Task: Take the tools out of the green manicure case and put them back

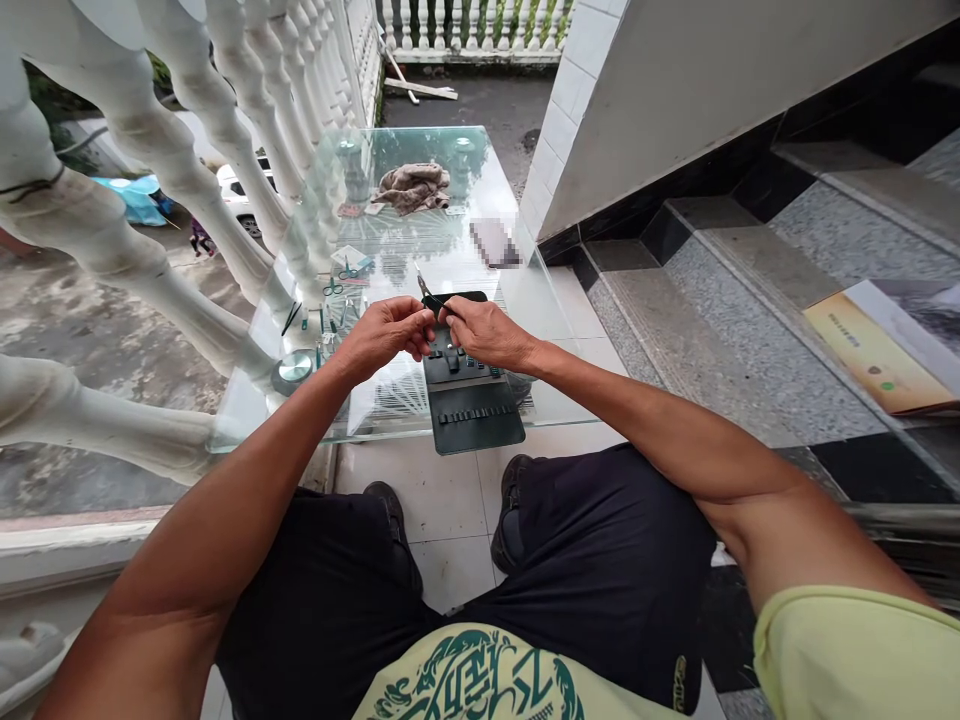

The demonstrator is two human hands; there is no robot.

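Observation:
Above a dark open tool case (pixel 480 428) with a row of elastic loops, both hands are close together. My right hand (pixel 480 328) is closed on a small metal tool (pixel 424 284), whose narrow tip points up and away. My left hand (pixel 391 330) has its fingers pinched near the tool's lower end; whatever is between them is too small to make out. The case lies unfolded at the glass table's near edge, its front flap reaching over the edge. Several small items sit in its upper part, partly under my hands.
The glass table (pixel 382 237) bears a crumpled cloth (pixel 414 188), a blurred flat object (pixel 495 243), small green-handled scissors (pixel 333 287) and a round metal disc (pixel 295 367). White balusters (pixel 225 240) line the left; stone steps (pixel 720 290) rise on the right, with a printed box (pixel 877 345).

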